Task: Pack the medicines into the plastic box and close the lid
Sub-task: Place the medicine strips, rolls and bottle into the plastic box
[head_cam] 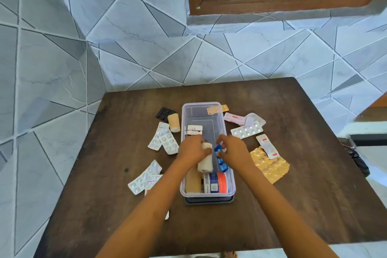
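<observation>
A clear plastic box (223, 123) stands open in the middle of a dark wooden table, on top of its dark lid (209, 200). My left hand (191, 148) grips a white bandage roll (205, 163) over the box. My right hand (233, 150) holds a blue blister strip (221, 162) that hangs into the box. Inside the box lie a tan roll (192, 181), an orange and blue medicine carton (215, 182) and a small white packet (194, 130).
Silver blister strips lie left of the box (164, 138) and nearer me (144, 177). A tan bandage roll (173, 122) and a black strip (165, 113) lie at the far left. To the right are more strips (247, 131), a gold foil sheet (270, 165) and a white sachet (268, 145).
</observation>
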### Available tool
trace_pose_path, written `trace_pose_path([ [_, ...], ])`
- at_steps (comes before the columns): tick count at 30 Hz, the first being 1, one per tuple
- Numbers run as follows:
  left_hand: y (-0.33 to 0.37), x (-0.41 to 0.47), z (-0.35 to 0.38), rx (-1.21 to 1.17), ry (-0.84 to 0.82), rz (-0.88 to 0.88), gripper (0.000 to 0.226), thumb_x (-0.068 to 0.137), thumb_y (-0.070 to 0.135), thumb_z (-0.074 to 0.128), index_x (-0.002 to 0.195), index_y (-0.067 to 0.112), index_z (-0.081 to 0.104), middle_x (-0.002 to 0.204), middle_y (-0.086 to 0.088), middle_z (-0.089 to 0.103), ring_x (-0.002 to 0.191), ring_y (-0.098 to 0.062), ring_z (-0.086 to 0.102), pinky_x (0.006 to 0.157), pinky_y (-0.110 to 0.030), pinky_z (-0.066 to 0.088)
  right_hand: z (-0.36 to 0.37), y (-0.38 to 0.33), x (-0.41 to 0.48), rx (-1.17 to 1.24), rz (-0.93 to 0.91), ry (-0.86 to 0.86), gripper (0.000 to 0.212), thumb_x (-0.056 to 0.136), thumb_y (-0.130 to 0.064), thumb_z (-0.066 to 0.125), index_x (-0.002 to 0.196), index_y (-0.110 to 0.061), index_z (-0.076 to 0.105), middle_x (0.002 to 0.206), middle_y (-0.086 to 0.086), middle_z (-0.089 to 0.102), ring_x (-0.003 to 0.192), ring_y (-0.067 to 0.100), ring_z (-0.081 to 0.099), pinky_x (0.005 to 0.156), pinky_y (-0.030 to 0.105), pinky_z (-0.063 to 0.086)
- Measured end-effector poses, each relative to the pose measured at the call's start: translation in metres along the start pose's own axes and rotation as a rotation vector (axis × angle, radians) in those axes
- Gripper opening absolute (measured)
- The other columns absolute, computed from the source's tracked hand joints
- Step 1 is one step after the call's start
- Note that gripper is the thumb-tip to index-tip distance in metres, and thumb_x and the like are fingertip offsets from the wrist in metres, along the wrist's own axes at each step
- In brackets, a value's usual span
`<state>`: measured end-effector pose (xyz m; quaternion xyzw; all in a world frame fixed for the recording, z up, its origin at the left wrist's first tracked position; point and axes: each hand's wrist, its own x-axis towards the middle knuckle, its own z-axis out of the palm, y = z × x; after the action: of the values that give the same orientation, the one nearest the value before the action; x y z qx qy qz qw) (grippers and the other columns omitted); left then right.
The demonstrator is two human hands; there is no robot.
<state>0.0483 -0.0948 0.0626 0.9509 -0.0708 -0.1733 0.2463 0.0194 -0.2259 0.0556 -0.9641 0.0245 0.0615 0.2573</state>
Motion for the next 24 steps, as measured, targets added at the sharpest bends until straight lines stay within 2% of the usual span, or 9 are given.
trace_pose_path([
  [3,-0.001,0.002,0.014,0.131,0.044,0.034,0.039,0.088,0.028,0.058,0.12,0.006,0.055,0.126,-0.017,0.056,0.113,-0.031,0.055,0.09,-0.037,0.046,0.011,0.001,-0.002,-0.222,-0.095,0.006,0.02,0.079,-0.014,0.064,0.099,-0.01,0.061,0.099,0.011,0.067,0.091,0.027,0.063,0.074,0.033,0.05],
  [6,-0.001,0.004,0.019,0.207,0.019,0.058,0.041,0.09,0.027,0.056,0.125,0.005,0.052,0.131,-0.017,0.048,0.115,-0.031,0.054,0.093,-0.036,0.045,0.013,0.002,-0.002,-0.518,-0.205,0.028,0.029,0.04,-0.027,0.089,0.058,-0.019,0.068,0.059,-0.002,0.068,0.067,0.017,0.065,0.055,0.023,0.05],
  [8,-0.002,0.006,0.02,0.214,-0.017,0.086,0.04,0.091,0.024,0.054,0.127,0.005,0.052,0.133,-0.017,0.048,0.117,-0.031,0.052,0.095,-0.037,0.043,0.009,0.005,-0.002,-0.603,-0.174,-0.017,0.028,0.05,-0.035,0.086,0.069,-0.018,0.075,0.089,0.005,0.074,0.096,0.023,0.065,0.078,0.032,0.052],
  [10,-0.006,0.006,0.02,0.188,-0.04,0.11,0.041,0.091,0.018,0.053,0.131,0.009,0.049,0.136,-0.016,0.049,0.123,-0.03,0.048,0.098,-0.037,0.041,0.009,0.01,-0.004,-0.56,-0.19,-0.092,0.035,0.079,-0.038,0.066,0.103,-0.013,0.07,0.141,0.013,0.046,0.137,0.032,0.03,0.111,0.045,0.026],
  [11,-0.008,0.005,0.02,0.178,-0.044,0.122,0.042,0.091,0.014,0.053,0.132,0.011,0.047,0.137,-0.015,0.049,0.124,-0.03,0.047,0.098,-0.036,0.041,0.008,0.014,-0.006,-0.561,-0.2,-0.1,0.039,0.085,-0.04,0.059,0.113,-0.012,0.065,0.152,0.012,0.03,0.144,0.032,0.013,0.117,0.047,0.011],
  [13,-0.01,0.002,0.02,0.157,-0.041,0.139,0.04,0.089,0.008,0.055,0.128,0.012,0.051,0.136,-0.013,0.049,0.123,-0.029,0.048,0.097,-0.034,0.041,0.003,0.017,-0.011,-0.592,-0.198,-0.137,0.048,0.087,-0.043,0.053,0.126,-0.015,0.054,0.158,0.009,0.007,0.145,0.032,-0.007,0.117,0.05,-0.006],
  [16,-0.011,-0.002,0.021,0.126,-0.072,0.14,0.042,0.085,0.012,0.063,0.126,0.013,0.054,0.136,-0.011,0.046,0.118,-0.027,0.051,0.096,-0.032,0.042,0.006,0.017,-0.018,-0.616,-0.164,-0.198,0.059,0.088,-0.039,0.052,0.139,-0.015,0.035,0.158,0.01,-0.006,0.144,0.032,-0.018,0.115,0.05,-0.013],
  [21,-0.014,-0.005,0.022,0.081,-0.126,0.113,0.057,0.078,0.019,0.072,0.131,0.015,0.05,0.135,-0.011,0.046,0.118,-0.028,0.052,0.099,-0.036,0.044,0.015,0.0,-0.011,-0.611,-0.146,-0.1,0.044,0.093,-0.029,0.045,0.132,-0.009,0.045,0.158,0.015,0.003,0.145,0.033,-0.011,0.117,0.046,-0.009],
  [24,-0.016,-0.007,0.024,0.032,-0.095,0.098,0.058,0.076,0.018,0.074,0.13,0.015,0.052,0.13,-0.012,0.051,0.115,-0.028,0.054,0.098,-0.038,0.046,0.011,-0.003,-0.001,-0.654,-0.209,-0.198,0.043,0.09,-0.037,0.051,0.124,-0.011,0.055,0.148,0.017,0.035,0.145,0.032,0.006,0.119,0.044,-0.004],
])
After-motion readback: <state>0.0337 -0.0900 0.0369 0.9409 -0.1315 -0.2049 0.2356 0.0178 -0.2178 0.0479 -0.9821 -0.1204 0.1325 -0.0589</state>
